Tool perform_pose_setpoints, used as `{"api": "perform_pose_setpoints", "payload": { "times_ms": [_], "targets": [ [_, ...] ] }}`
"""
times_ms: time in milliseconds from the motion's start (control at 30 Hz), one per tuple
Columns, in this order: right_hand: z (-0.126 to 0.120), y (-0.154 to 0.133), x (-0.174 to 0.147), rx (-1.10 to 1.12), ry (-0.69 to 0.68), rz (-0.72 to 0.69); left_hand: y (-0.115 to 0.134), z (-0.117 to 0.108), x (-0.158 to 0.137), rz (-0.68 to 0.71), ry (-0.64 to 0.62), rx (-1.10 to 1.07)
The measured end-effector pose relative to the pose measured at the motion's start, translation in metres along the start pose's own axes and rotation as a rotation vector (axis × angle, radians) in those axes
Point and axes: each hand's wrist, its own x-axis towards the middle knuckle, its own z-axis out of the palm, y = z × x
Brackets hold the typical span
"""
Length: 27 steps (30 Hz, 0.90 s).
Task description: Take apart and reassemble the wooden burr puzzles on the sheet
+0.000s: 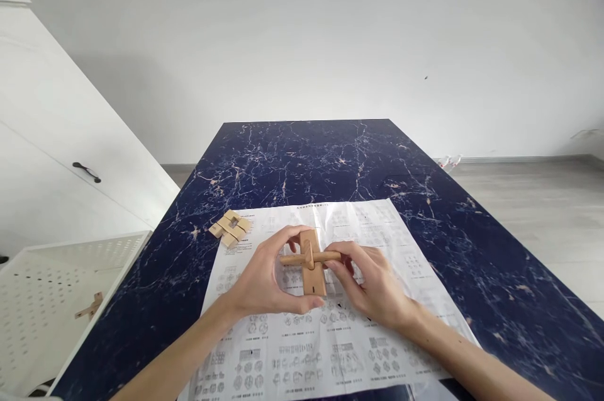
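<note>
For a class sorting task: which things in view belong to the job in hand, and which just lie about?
Seemingly in the job:
- wooden cross-shaped piece, held by both hands
- probably the printed sheet beneath

Apparently lying about:
- wooden lattice at the sheet's corner
- wooden item in the white bin

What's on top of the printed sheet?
A flat wooden piece lies across the far left corner of the sheet, partly over the table. Above the middle, the left hand holds a wooden block and the right hand its stick; print beneath them is hidden.
</note>
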Motion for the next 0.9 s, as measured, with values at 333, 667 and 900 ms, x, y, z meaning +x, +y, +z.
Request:
{"api": "perform_pose_setpoints", "payload": {
  "times_ms": [333,667,900],
  "targets": [
    [-0.001,-0.001,0.002,0.015,0.02,0.032,-0.002,0.003,-0.001,-0.008,0.032,-0.108],
    [-0.003,0.003,0.005,0.143,0.131,0.215,-0.011,0.006,-0.007,-0.154,0.12,-0.195],
    [-0.001,-0.001,0.004,0.201,0.083,0.239,-0.006,0.003,-0.002,-0.172,0.071,-0.28]
  ]
}}
